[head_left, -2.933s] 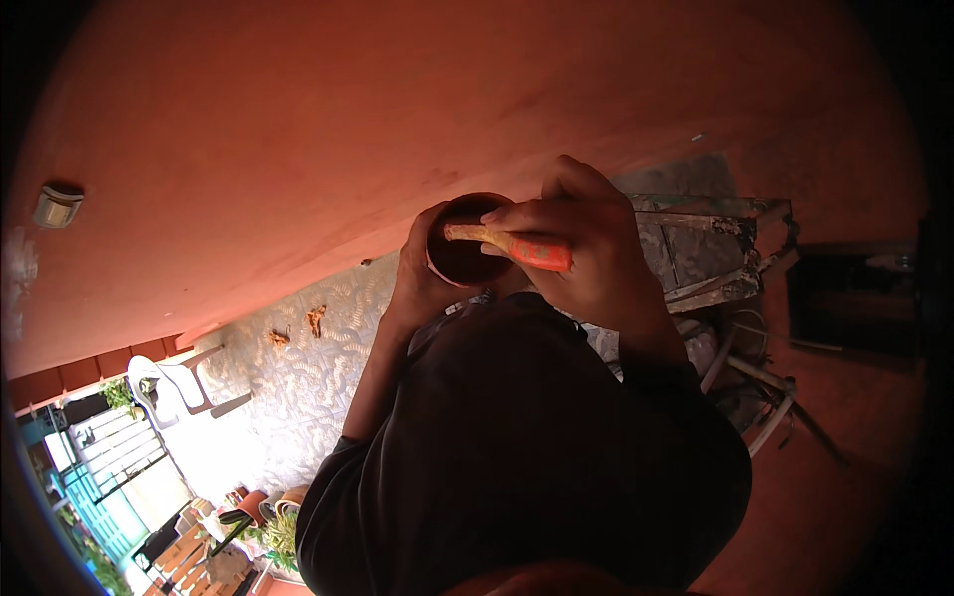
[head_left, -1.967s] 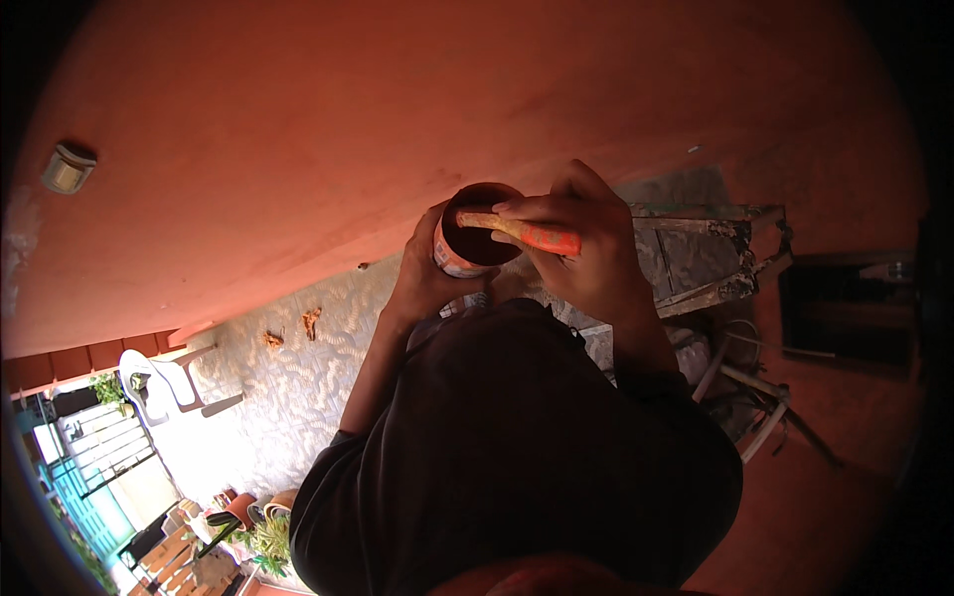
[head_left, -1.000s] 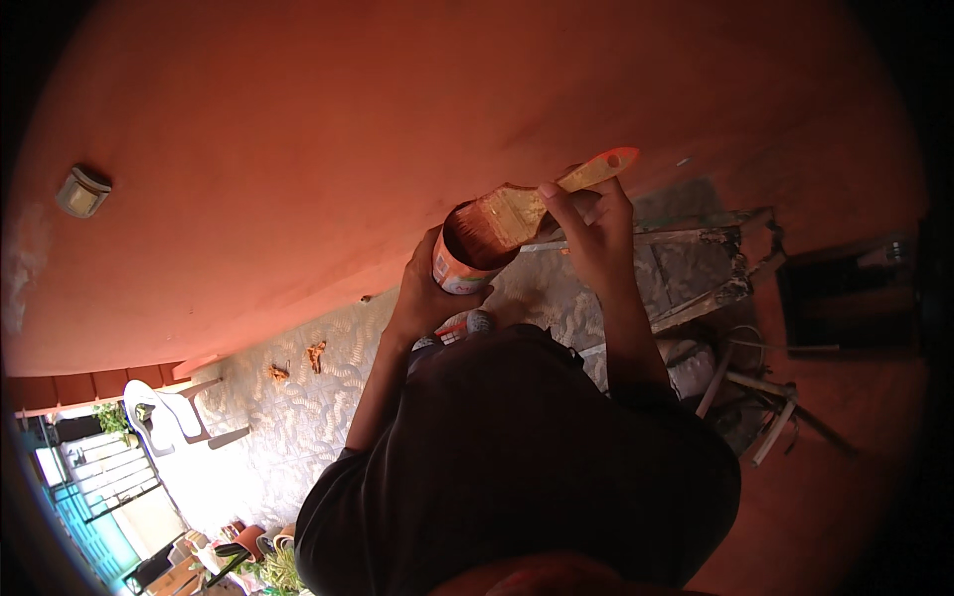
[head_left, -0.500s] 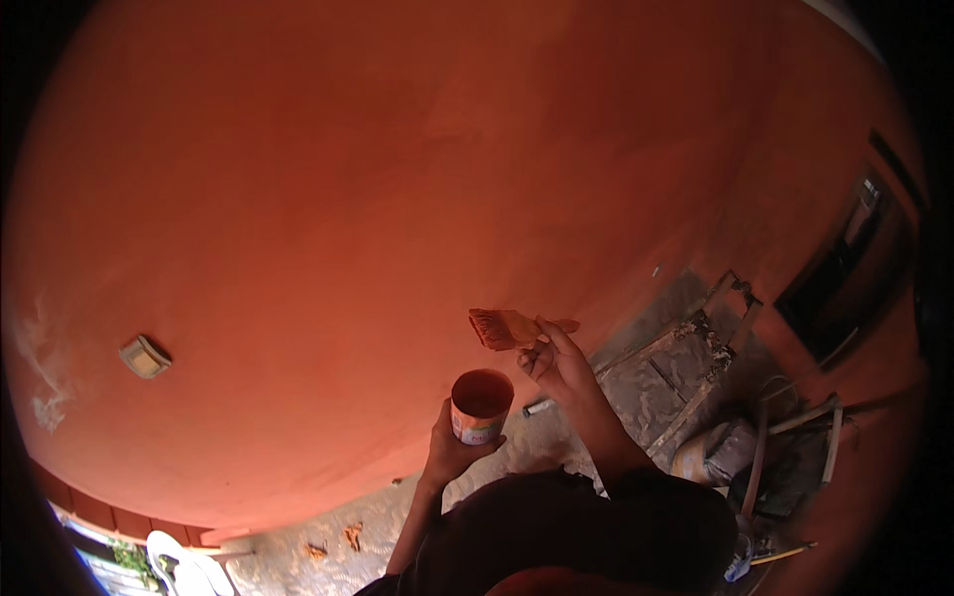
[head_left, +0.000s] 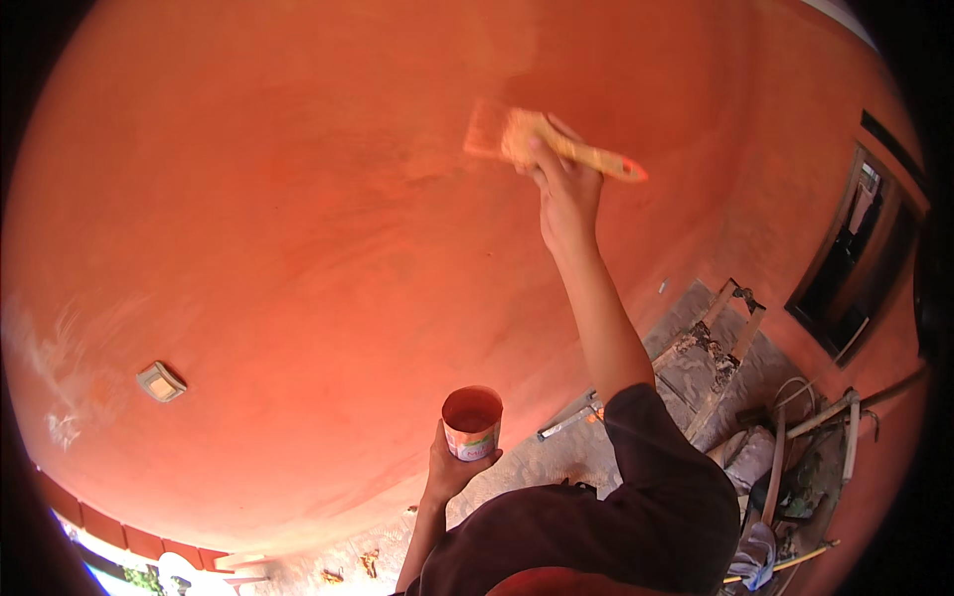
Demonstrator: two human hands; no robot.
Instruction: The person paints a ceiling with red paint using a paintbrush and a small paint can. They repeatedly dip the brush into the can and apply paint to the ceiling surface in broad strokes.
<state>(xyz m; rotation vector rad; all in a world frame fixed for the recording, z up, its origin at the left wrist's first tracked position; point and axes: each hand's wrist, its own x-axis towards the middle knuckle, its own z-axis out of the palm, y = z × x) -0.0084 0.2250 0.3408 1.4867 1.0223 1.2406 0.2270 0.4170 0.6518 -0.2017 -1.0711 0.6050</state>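
Now the right hand (head_left: 566, 197) is pinching the brush (head_left: 525, 137), left hand (head_left: 452, 471) clasping the can (head_left: 472, 425) mouth-up, presumably preventing spills.

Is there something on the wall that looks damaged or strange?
Yes: whitish smears mark the wall left of the box-shaped fixture. They look odd against the orange-red around them; I cannot tell whether they are damage.

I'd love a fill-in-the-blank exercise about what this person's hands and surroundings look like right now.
1. The right hand grips a ____ whose bristles point toward the picture's left.
2. In the picture, the left hand, holding an open can, appears ____ (above or below) the right hand.
3. The small boxy fixture is mounted on the orange ____.

Missing words: paintbrush; below; wall.
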